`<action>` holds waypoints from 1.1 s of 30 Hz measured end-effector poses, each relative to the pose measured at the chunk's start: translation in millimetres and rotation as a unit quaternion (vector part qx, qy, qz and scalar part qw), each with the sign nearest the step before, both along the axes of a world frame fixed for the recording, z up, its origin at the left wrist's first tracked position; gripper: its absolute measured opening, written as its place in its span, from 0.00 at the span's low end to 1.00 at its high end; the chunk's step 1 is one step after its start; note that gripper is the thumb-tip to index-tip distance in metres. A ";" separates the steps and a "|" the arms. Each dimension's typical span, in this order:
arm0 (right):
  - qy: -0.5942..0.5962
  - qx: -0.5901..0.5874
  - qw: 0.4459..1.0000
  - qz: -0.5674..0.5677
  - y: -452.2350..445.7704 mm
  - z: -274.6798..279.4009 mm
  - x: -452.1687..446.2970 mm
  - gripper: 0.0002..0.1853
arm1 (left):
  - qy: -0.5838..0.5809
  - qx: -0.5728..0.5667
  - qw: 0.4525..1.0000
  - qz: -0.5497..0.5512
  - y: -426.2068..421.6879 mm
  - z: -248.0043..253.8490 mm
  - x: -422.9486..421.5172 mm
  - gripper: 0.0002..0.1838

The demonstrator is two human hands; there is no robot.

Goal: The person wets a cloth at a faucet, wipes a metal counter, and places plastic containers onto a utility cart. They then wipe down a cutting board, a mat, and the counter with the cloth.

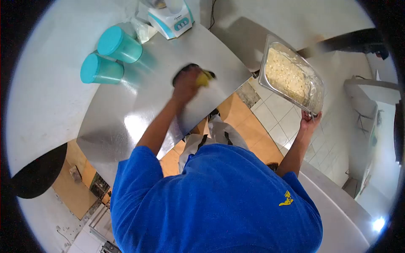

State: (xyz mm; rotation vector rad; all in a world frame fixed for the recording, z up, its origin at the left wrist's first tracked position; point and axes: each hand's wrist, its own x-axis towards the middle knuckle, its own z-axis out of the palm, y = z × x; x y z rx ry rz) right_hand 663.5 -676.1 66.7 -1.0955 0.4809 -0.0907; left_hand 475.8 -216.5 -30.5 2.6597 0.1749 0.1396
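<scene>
Counter (110, 110): metal, glossy from where I stand. Food pan (316, 93): shiny, smooth. Canister lids (111, 41): smooth plastic. T-shirt (215, 198): matt cloth. Blender base (168, 22): plastic.

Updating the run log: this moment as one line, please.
left hand: blurred yellow sponge or cloth, over table; right hand: holds tray, pale food inside

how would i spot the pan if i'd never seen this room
Start at the shiny metal table; past its right edge, the person's right hand holds the pan at its near end. It is rectangular and open, with a pale, lumpy mixture inside, unlike the round, teal-lidded containers on the table.
</scene>
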 end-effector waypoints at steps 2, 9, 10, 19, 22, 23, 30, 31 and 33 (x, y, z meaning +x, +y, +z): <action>-0.008 0.002 1.000 0.010 -7.6 -0.3 -1.8 0.20 | -0.031 -0.011 0.988 0.154 46.2 -38.2 25.2 0.29; 0.016 0.013 1.000 0.012 0.9 11.8 -7.0 0.20 | -0.101 -0.095 0.975 -0.173 -17.0 -25.0 90.2 0.28; 0.021 0.015 1.000 0.013 -0.7 10.6 -6.6 0.20 | -0.083 -0.099 0.986 -0.107 -1.0 -15.7 107.3 0.27; 0.036 0.039 0.998 0.034 -20.1 5.6 -1.6 0.17 | -0.097 -0.103 0.974 -0.176 -3.2 -5.9 166.8 0.28; 0.049 0.026 0.998 0.030 -5.6 20.1 -8.8 0.15 | -0.142 -0.023 0.989 0.039 40.7 -47.7 204.5 0.29; 0.046 0.021 0.998 0.034 -1.1 24.4 -9.8 0.15 | -0.140 -0.001 0.988 0.065 37.4 -55.6 209.6 0.30; 0.087 0.000 0.996 -0.009 11.3 39.8 -10.5 0.17 | -0.065 -0.051 0.996 -0.029 12.7 3.2 195.5 0.32; 0.100 -0.012 0.995 -0.013 10.1 42.8 -9.5 0.17 | -0.075 -0.030 0.996 0.026 20.8 -14.5 211.0 0.31; 0.052 0.015 0.998 0.014 1.4 36.9 -4.6 0.15 | -0.092 -0.028 0.992 0.086 11.2 -23.5 226.0 0.30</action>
